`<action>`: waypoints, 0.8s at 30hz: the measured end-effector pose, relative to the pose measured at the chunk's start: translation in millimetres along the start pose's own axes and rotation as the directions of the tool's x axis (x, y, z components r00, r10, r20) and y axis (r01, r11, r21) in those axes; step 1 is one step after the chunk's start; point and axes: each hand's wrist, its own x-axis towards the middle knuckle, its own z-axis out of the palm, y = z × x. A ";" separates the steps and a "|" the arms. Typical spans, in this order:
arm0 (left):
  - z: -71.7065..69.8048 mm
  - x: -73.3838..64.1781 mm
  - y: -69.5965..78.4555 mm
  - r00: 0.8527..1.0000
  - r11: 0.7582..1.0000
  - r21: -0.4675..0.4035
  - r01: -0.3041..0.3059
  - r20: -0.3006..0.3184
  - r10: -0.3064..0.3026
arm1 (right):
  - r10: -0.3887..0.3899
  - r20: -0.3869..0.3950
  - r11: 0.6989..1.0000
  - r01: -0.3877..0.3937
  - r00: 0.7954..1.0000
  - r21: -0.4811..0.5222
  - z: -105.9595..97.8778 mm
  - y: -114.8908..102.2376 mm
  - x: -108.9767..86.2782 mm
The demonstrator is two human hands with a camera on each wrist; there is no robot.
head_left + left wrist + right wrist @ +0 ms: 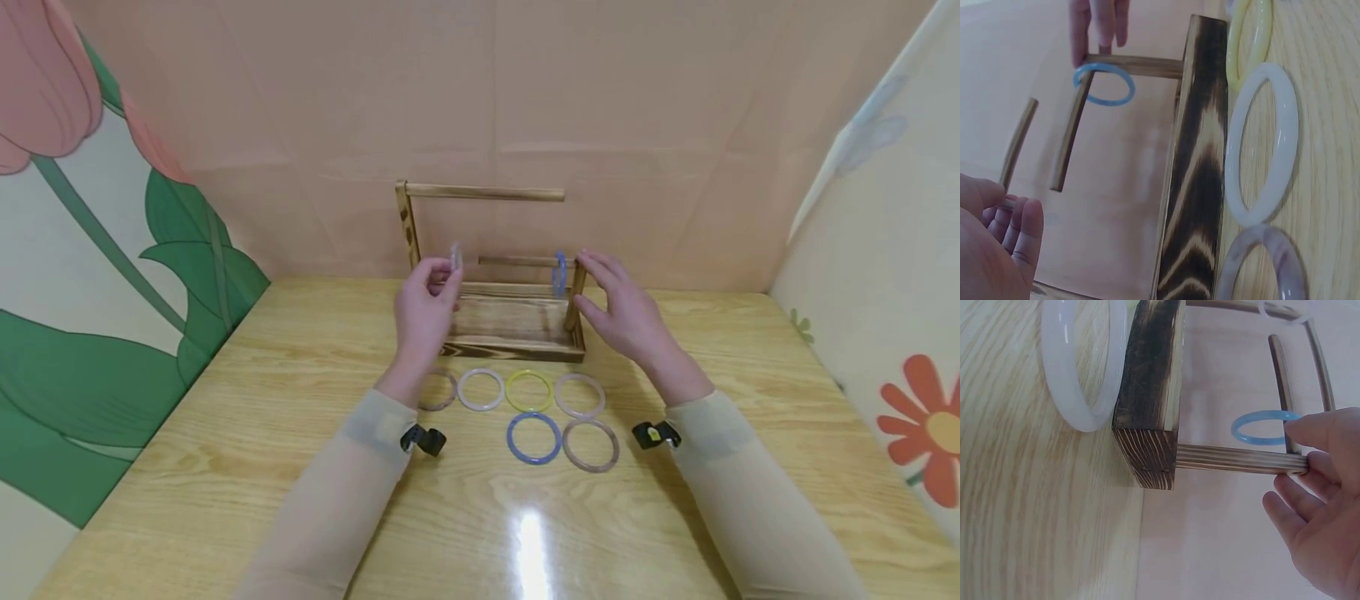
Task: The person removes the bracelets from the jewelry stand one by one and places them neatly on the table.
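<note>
My left hand (426,304) pinches a pale translucent bangle (456,257), seen edge-on, left of the lower bar's free end. The wooden rack (513,350) has a tall left post bearing the upper bar (487,192) and a short right post bearing the lower bar (517,261). A blue bangle (559,275) hangs on the lower bar near that short post. My right hand (626,312) grips the top of the short post (1241,459), fingers reaching over its end. In the right wrist view, the pale bangle (1285,312) overlaps the upper part of the rack.
In front of the rack lie a brownish bangle (452,392), a white bangle (482,407), a yellow bangle (529,409) and a pale pink bangle (580,415). Nearer are another blue bangle (534,461) and a purplish-brown bangle (591,468). A pink backdrop (637,125) stands behind.
</note>
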 end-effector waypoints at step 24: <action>-20.4 -14.7 9.4 0.993 0.992 0.118 -0.034 0.115 0.021 | 0.014 0.006 1.000 -0.014 1.000 -0.005 -2.2 -2.8 0.3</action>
